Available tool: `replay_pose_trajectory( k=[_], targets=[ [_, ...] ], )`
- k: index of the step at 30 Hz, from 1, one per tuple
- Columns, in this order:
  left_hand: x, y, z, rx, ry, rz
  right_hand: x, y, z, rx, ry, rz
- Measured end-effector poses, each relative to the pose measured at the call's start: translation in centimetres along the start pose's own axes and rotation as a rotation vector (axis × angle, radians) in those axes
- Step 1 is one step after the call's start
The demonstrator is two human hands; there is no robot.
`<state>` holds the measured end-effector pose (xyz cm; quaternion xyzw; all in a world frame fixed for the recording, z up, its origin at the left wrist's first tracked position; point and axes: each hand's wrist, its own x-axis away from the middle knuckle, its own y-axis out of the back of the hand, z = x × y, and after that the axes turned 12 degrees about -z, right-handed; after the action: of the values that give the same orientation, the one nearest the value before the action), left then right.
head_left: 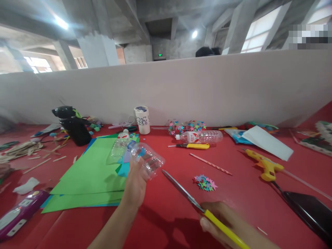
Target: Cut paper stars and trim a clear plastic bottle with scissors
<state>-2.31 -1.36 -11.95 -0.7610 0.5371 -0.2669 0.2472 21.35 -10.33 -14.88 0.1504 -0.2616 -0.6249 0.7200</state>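
Observation:
My left hand (136, 183) is closed around a clear plastic bottle piece (153, 160), holding it tilted above the table. In my right hand (223, 221) is a pair of scissors (181, 190) with yellow handles. Their long metal blades lie together and point toward the bottle piece, with the tip apart from it. Behind my left hand, another clear bottle (120, 143) rests on stacked green paper sheets (85, 176). A small pile of coloured stars (204, 182) lies beyond the scissors.
A yellow cutter knife (198, 146), a lying plastic bottle (207, 137) and a striped straw (210, 164) are farther back. At right is a yellow glue gun (264, 164). A black flask (74, 126), wooden sticks (20, 150) and a purple device (23, 211) occupy the left.

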Motion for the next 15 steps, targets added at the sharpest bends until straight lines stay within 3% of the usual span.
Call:
replay_pose_trajectory(
  k=[3, 9, 15],
  targets=[
    [0.4, -0.1, 0.0, -0.024, -0.017, -0.002, 0.0, -0.2, 0.1, -0.031, -0.027, -0.009],
    [0.4, -0.3, 0.0, 0.0, -0.012, -0.002, 0.0, -0.1, 2.6, -0.078, 0.084, 0.131],
    [0.3, -0.2, 0.2, -0.016, -0.001, -0.025, 0.1, -0.4, 3.4, -0.078, 0.047, 0.108]
  ],
)
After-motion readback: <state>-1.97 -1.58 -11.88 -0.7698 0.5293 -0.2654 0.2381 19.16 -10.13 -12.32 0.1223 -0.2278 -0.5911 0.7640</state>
